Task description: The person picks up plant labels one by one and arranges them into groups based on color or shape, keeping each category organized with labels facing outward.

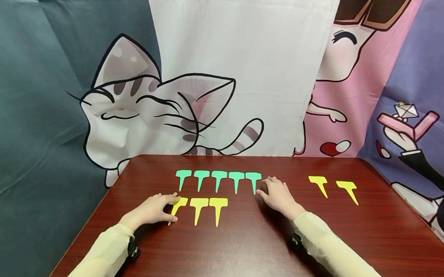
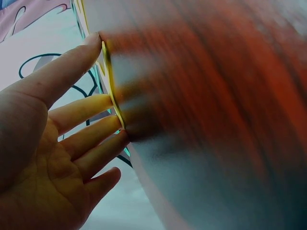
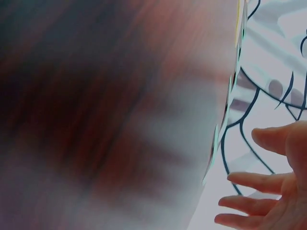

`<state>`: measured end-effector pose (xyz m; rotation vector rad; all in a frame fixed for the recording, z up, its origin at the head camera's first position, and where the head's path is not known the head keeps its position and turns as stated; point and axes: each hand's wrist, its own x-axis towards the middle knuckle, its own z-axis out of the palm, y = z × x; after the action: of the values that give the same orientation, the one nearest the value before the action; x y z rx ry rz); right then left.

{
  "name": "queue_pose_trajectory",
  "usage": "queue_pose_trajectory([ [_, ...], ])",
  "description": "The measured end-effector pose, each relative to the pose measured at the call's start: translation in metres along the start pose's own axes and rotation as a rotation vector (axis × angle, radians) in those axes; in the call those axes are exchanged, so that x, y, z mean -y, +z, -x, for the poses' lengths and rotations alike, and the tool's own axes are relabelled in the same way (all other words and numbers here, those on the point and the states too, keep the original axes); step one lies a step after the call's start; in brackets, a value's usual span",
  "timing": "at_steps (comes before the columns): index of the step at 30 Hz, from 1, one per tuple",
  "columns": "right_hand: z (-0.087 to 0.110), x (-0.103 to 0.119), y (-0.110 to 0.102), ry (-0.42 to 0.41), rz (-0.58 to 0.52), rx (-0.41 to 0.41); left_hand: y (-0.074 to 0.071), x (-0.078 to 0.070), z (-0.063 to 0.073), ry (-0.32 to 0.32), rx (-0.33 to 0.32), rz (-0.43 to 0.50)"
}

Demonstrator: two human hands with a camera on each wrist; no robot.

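My left hand (image 1: 152,209) touches a yellow T-shaped plant label (image 1: 179,202) at the left end of the front row. Its thumb is at the narrow tip and its fingers at the wide top; in the left wrist view the yellow label (image 2: 111,88) lies flat on the table between them. Two more yellow labels (image 1: 199,202) continue that row to the right. My right hand (image 1: 279,195) is low over the table with spread, relaxed fingers and holds nothing. Just left of its fingertips is the rightmost green T-shaped plant label (image 1: 253,176).
Several green labels (image 1: 219,174) form the back row, tips toward me. Two yellow labels (image 1: 318,180) lie tilted at the right. The reddish-brown wooden table (image 1: 253,257) ends at a hanging cloth (image 1: 270,74) printed with cartoons.
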<state>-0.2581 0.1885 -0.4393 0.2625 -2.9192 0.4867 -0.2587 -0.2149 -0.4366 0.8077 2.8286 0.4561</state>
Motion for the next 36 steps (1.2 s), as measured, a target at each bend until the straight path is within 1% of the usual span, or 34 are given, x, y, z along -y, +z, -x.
queue_pose_trajectory([
  [7, 0.003, -0.022, -0.006, -0.048, 0.022, -0.002, 0.0, 0.0, 0.0, 0.007, -0.004, 0.0],
  [14, 0.008, -0.044, -0.011, -0.081, 0.026, 0.026, 0.001, -0.001, 0.0, -0.003, 0.003, 0.003],
  [21, 0.014, -0.067, -0.019, -0.075, 0.039, 0.072, -0.001, -0.002, 0.0, -0.001, 0.002, -0.002],
  [30, 0.024, -0.098, -0.031, -0.085, 0.09, 0.073, 0.001, -0.002, 0.0, 0.005, 0.001, -0.002],
  [36, 0.03, -0.116, -0.037, -0.05, 0.115, 0.083, 0.001, 0.0, -0.001, 0.01, -0.005, -0.005],
])
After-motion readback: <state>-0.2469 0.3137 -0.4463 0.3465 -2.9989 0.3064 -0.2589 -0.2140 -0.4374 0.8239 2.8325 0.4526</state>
